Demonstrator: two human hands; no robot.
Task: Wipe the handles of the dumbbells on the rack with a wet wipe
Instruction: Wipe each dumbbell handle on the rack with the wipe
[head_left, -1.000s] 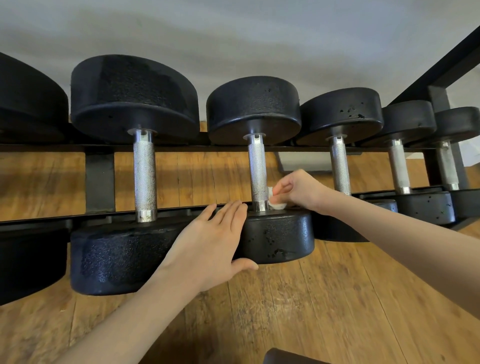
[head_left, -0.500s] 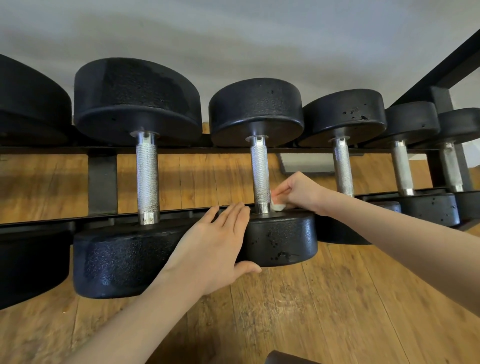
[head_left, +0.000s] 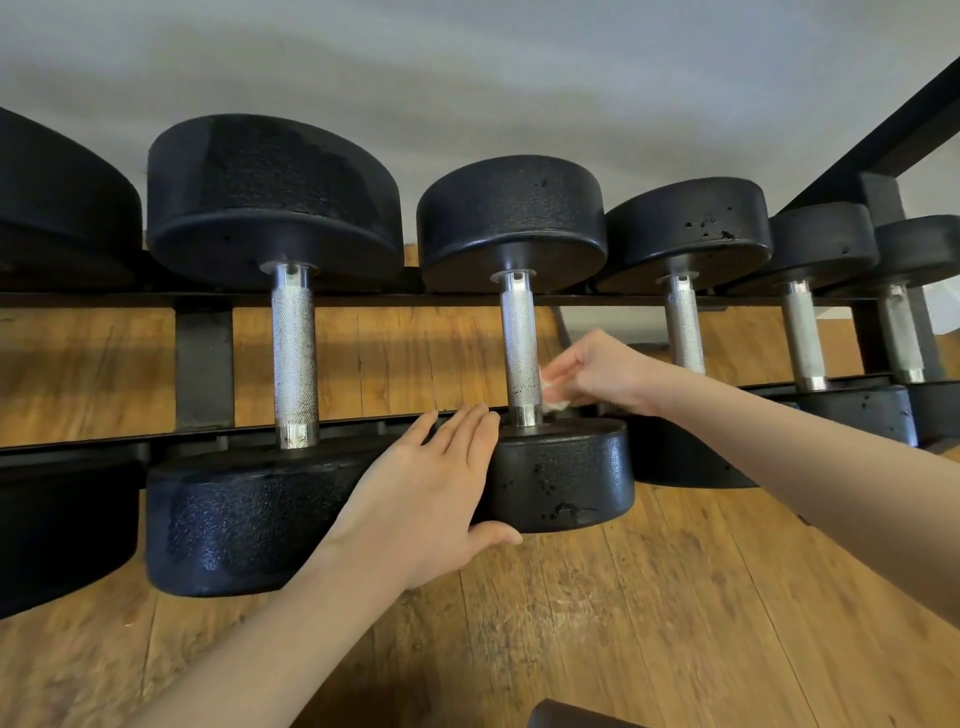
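Wet wipe (head_left: 554, 391) pinched in right-hand fingers (head_left: 563, 370), beside handle (head_left: 521, 353).

It was a gym: black dumbbells (head_left: 524, 338) lay in a row on a steel rack (head_left: 202, 364) above wood flooring (head_left: 649, 623).

Round black dumbbell heads (head_left: 511, 221) carry a pebbled, matte texture, with small chipped pits on several (most visible on the third from the right). Cylindrical silver metal handles (head_left: 521, 353) show a fine cross-hatched knurl pattern between smooth, shiny chrome collars. The flat black steel rack rails (head_left: 130, 300) are uniformly dark. The wooden plank floor (head_left: 649, 597) is warm orange-brown with darker grain streaks. The small crumpled wet wipe (head_left: 555, 397) is white. The plain wall (head_left: 467, 78) is pale grey.
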